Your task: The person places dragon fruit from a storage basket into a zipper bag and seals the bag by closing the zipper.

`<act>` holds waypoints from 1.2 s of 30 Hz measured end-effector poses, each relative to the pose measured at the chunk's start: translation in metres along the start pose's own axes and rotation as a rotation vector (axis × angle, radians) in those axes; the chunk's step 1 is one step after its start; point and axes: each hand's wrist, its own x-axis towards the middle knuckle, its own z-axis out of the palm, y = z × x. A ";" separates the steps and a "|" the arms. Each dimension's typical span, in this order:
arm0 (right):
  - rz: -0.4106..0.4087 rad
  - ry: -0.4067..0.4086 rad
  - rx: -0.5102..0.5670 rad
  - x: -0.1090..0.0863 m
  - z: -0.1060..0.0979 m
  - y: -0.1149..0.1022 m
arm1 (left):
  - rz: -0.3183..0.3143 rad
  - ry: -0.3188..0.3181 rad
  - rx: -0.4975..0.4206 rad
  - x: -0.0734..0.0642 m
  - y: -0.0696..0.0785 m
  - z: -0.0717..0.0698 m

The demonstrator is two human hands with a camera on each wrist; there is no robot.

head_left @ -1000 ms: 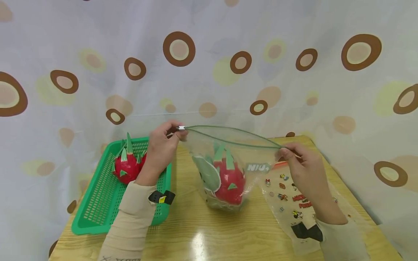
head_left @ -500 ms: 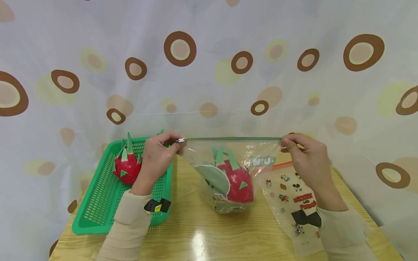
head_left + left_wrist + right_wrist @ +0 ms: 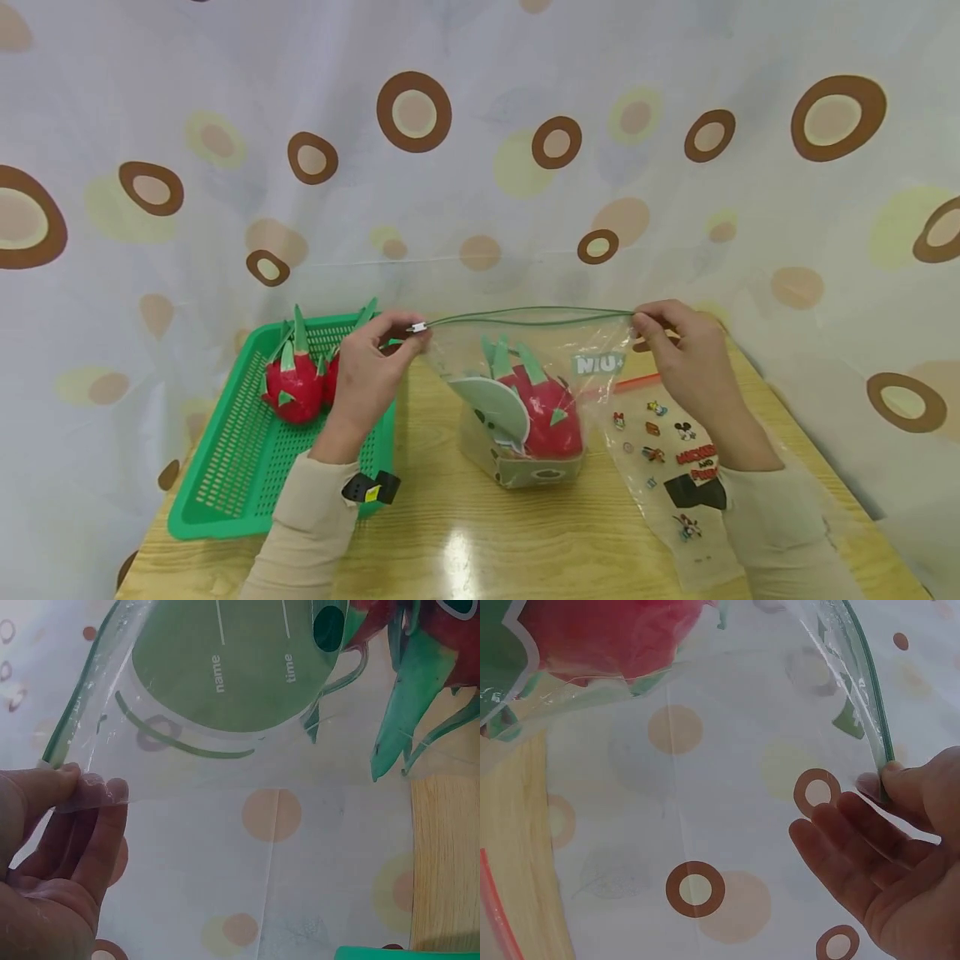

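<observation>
A clear zip bag (image 3: 597, 364) with a green seal stands on the table, holding a red dragon fruit (image 3: 553, 417) with green scales. My left hand (image 3: 375, 358) pinches its top left corner beside the white slider (image 3: 418, 327). At the other end of the seal my right hand (image 3: 686, 354) pinches the corner between thumb and forefinger, the other fingers loosely bent. The seal's two green lines bow slightly apart between the hands. A printed green oval with "name" and "time" (image 3: 240, 660) shows on the bag in the left wrist view.
To the left stands a green perforated basket (image 3: 217, 467) holding dragon fruit (image 3: 294, 387). A second clear bag (image 3: 660, 483) with cartoon prints and a red seal lies flat on the wooden table (image 3: 465, 550) at right, partly under the right forearm. A patterned curtain (image 3: 480, 192) hangs behind.
The bag's mouth has gone from widely parted to pulled straight, then slightly bowed again. Both hands sank a little at first, then drew slightly closer together. The bag's base settled on the table.
</observation>
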 end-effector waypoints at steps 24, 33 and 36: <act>-0.368 0.132 -0.167 -0.013 0.027 -0.025 | 0.095 0.079 -0.082 -0.009 0.006 0.018; -0.535 0.103 0.005 -0.031 0.037 -0.077 | 0.186 0.100 -0.071 -0.009 0.017 0.026; -0.512 -0.013 0.116 -0.040 0.048 -0.093 | 0.201 0.113 -0.074 -0.010 0.019 0.028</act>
